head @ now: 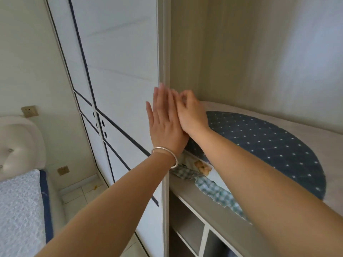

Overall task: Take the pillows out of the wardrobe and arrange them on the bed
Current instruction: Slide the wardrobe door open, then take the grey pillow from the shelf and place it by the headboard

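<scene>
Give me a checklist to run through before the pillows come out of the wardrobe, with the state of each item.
1. Wardrobe door slid clear of the shelf opening: ok, the compartment is open on the right.
2. Pillow reachable: ok, the navy dotted pillow lies flat on the shelf, over a checked fabric item.
3. Left hand free: ok, flat and open by the door edge, holding nothing.
4. Right hand free: cannot tell, the fingers are curled at the frame.
5. Grip on a pillow: not ok, neither hand has taken hold.
6. Bed ready to receive: cannot tell, only a corner shows at lower left.
</scene>
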`<state>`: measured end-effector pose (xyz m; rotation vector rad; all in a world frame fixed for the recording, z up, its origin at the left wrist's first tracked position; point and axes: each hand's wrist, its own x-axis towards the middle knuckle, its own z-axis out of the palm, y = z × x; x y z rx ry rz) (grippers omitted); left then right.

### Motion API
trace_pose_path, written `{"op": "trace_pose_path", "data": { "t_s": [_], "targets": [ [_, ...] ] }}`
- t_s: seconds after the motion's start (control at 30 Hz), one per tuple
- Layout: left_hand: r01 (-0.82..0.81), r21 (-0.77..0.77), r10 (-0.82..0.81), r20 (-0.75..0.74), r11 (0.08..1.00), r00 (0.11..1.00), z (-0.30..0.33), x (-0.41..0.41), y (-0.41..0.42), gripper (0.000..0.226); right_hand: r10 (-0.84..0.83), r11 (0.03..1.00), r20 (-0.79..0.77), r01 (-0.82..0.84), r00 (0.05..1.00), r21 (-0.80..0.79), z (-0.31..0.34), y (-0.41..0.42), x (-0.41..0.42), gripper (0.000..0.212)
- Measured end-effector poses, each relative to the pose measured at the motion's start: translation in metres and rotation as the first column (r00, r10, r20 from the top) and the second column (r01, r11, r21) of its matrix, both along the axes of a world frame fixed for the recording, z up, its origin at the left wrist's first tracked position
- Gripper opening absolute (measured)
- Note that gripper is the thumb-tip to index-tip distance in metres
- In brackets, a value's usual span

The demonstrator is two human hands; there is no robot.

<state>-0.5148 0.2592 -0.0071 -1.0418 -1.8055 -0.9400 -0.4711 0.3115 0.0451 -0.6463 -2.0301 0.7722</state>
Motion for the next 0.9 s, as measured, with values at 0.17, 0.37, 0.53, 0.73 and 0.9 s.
{"op": "trace_pose_path", "data": {
  "t_s": [0.17, 0.37, 0.53, 0.73, 0.9],
  "targets": [
    [0.166, -0.083, -0.168, -0.019, 0.983, 0.986, 0.001, 0.045, 0.061, 0.064, -0.255, 0.949, -0.107, 0.270, 0.961, 0.162, -0.007, 0.066, 0.051, 0.035],
    [0.292, -0.070, -0.195, 0.593, 0.954, 0.781, -0.034, 0.081, 0.146, 0.068, -0.343, 0.920, 0.177, 0.292, 0.922, 0.262, -0.033, 0.155, 0.083, 0.024],
    [0.217, -0.022, -0.065, 0.921, 0.976, 0.384, -0.074, 0.083, 0.200, 0.073, -0.348, 0.934, 0.408, 0.273, 0.844, 0.233, -0.060, 0.238, 0.099, 0.027],
    [0.128, 0.048, -0.039, 0.997, 0.991, -0.067, -0.109, 0.074, 0.233, 0.110, -0.365, 0.927, 0.737, 0.295, 0.568, 0.231, -0.088, 0.324, 0.112, 0.067],
    [-0.095, 0.039, -0.058, 0.977, 0.995, -0.204, -0.128, 0.069, 0.248, 0.122, -0.352, 0.932, 0.782, 0.270, 0.514, 0.242, -0.095, 0.370, 0.111, 0.075]
  ]
}}
